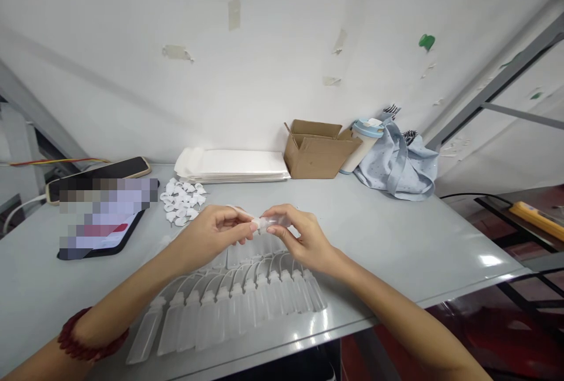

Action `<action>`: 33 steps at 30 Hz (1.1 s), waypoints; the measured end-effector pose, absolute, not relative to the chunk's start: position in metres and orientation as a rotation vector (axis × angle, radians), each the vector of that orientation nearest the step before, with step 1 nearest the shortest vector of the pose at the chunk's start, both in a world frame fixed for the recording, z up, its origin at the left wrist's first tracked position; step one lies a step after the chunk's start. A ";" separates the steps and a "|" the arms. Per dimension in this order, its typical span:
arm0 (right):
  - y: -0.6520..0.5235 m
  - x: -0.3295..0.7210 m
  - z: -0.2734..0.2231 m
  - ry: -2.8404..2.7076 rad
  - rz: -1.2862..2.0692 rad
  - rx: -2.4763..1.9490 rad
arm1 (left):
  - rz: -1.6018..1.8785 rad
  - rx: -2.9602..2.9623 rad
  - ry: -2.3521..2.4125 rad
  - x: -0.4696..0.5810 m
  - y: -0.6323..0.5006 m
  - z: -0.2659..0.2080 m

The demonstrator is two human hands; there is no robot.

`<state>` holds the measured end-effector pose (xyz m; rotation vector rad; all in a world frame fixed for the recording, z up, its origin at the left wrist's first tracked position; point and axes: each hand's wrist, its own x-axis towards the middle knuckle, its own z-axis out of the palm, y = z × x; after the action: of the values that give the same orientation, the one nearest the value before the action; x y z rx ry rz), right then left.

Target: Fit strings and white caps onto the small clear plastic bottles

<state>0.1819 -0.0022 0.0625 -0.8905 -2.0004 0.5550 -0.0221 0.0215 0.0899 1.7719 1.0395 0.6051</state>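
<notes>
Bare arms [163, 278] reach over the grey tabletop [396, 240]. The right hand [306, 235] pinches a little clear bottle [278, 220], and the left hand [222, 228] pinches its white top [258, 225], so the bottle is between the hands. Just below lie more bottles [237, 313] in a row. White caps [183, 199] make a pile past the left hand. Behind stands a brown box [319, 158].

The row of bottles [238, 310] is translucent, frosted whitish, and the heaped caps [181, 198] are plain white. The worktop [396, 246] is pale grey, the wall [282, 76] off-white. The carton [324, 159] is plain brown; the cup [353, 152] is white under a light-blue lid [370, 128]. The cloth bag [392, 161] is pale blue, seemingly flecked with darker dots. The bracelet [90, 337] is deep red.
</notes>
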 end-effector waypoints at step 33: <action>-0.005 0.180 0.064 -1.880 1.057 -0.909 | 0.605 2.229 1.064 -0.018 0.013 0.083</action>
<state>0.1803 -0.0052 0.0638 -0.9092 -1.8803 1.0566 -0.0175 0.0134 0.0830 2.2288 1.0645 0.6046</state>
